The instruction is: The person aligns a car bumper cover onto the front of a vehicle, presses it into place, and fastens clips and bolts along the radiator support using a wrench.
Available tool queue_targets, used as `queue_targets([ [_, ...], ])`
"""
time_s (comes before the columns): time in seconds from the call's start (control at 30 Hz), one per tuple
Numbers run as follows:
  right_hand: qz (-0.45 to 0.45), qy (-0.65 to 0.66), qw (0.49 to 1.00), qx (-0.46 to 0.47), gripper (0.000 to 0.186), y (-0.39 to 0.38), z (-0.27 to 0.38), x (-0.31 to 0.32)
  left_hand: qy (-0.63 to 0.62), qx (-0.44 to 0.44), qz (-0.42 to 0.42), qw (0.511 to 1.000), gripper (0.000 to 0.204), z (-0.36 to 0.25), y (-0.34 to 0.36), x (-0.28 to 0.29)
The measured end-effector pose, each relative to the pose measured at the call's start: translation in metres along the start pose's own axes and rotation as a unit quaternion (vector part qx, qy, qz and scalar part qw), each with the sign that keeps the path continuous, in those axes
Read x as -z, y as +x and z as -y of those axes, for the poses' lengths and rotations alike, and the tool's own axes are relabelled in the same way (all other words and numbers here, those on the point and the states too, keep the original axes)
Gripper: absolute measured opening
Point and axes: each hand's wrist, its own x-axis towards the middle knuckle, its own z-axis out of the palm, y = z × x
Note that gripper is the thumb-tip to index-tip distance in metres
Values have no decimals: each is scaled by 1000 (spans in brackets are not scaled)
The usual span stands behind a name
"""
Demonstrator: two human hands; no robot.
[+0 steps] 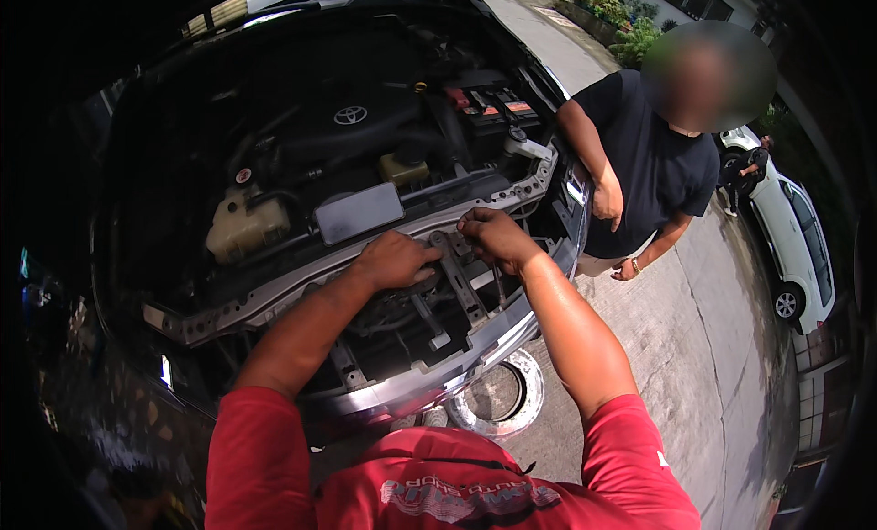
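Both my hands are at the front crossbar (338,260) of a car whose hood is up. My left hand (397,259) rests palm down on the bar, thumb and index finger apart, the fingertips beside the metal centre bracket (459,279). Just right of that bracket, my right hand (500,241) is closed in a pinch with the fingertips together. Whatever it may hold is too small to make out. Below the hands, the open front of the car shows metal braces (429,318) behind the bumper (411,384). A flat pale rectangle (359,214) lies behind my left hand.
The engine cover (338,91), a battery (489,105) and a whitish plastic reservoir (242,227) fill the bay. On the right stands a person in a dark shirt (639,164), one arm by the fender. A tyre (498,397) lies on the concrete; a white car (790,238) is parked beyond.
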Motion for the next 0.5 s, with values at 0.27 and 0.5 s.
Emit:
queue_targets([
  [0.27, -85, -354, 927, 91, 31, 32, -11, -21, 25, -15, -72, 997, 32, 10, -5, -23],
  [0.5, -60, -449, 885, 112, 31, 35, 6, -31, 28, -15, -90, 995, 34, 11, -3, -26],
])
